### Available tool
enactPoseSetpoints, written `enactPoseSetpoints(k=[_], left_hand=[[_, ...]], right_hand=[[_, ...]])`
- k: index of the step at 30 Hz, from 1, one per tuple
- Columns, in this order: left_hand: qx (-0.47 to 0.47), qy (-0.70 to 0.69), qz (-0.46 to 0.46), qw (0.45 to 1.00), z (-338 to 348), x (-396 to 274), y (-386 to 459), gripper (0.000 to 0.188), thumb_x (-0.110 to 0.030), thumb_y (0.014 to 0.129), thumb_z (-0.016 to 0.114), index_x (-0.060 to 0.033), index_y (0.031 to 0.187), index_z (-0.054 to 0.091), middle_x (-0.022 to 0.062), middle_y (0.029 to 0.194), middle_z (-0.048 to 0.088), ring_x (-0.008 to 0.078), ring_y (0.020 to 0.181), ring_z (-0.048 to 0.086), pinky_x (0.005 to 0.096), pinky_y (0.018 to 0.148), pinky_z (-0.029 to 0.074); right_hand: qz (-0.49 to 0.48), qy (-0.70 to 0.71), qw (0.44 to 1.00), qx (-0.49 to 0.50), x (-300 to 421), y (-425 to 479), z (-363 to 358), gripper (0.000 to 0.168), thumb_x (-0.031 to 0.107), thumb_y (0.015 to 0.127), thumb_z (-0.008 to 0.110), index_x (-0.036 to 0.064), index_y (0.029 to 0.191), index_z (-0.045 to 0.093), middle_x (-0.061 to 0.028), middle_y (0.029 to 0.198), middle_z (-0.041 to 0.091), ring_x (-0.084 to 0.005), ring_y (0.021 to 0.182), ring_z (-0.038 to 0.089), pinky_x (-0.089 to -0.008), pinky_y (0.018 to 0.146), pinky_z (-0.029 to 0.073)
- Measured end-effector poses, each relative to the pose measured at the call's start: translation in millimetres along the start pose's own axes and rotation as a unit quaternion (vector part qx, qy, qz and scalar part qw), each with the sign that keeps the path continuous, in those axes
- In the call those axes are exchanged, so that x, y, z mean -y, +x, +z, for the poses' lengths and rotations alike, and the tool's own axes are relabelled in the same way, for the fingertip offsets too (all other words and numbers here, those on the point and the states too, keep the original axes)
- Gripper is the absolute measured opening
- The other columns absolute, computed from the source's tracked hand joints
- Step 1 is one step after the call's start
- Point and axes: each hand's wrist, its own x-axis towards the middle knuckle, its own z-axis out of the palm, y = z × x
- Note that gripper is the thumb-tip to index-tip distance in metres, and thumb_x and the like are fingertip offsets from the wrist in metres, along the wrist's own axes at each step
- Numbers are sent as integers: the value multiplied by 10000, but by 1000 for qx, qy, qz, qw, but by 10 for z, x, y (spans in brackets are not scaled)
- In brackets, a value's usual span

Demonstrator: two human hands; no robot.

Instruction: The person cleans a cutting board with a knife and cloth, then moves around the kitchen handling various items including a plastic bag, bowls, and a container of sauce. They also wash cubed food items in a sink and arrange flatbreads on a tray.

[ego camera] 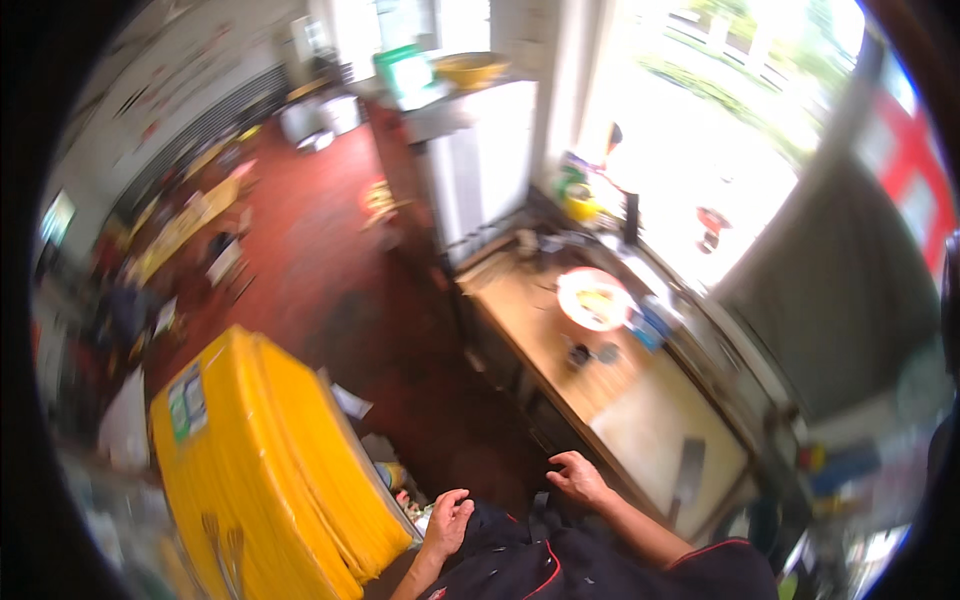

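My left hand (448, 519) is low in front of my dark top, its fingers loosely curved with nothing between them. Close on its left is a large yellow block-shaped unit (292, 442) with ribbed sides and a label. My right hand (577, 478) is raised near the front edge of a wooden worktable (525, 315), fingers apart and nothing in them. On that table lies a pale cutting board (637, 427) with a dark-bladed cleaver (691, 461) on it. Farther back stands a pinkish bowl (574, 304) holding something yellowish.
A blue-and-white packet (651, 326) sits beside the bowl, under a bright window (720, 135). Dark red floor (322, 247) runs between the worktable and the yellow unit. A white cabinet (487, 165) carries a yellow basin (471, 69). Long tables (191, 217) stand far left, blurred.
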Motion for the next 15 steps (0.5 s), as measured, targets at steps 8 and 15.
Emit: enactPoseSetpoints(k=[8, 15], left_hand=[[-145, 10, -31, 989, -379, -544, 201, 382, -188, 912, 638, 48, 1188, 518, 172, 1189, 506, 217, 922, 653, 292, 769, 534], [-246, -95, -62, 963, -851, -703, 1108, 384, -177, 917, 630, 49, 1206, 514, 143, 1096, 565, 191, 917, 650, 268, 760, 526]], right_hand=[[-146, -65, 972, 174, 982, 1822, 358, 375, 261, 832, 689, 27, 1118, 629, -165, 1129, 579, -233, 857, 687, -343, 795, 534], [-274, -61, 898, 338, 1986, 3076, 1063, 402, 268, 832, 687, 37, 1151, 606, -173, 1168, 566, -241, 903, 683, -343, 813, 533]])
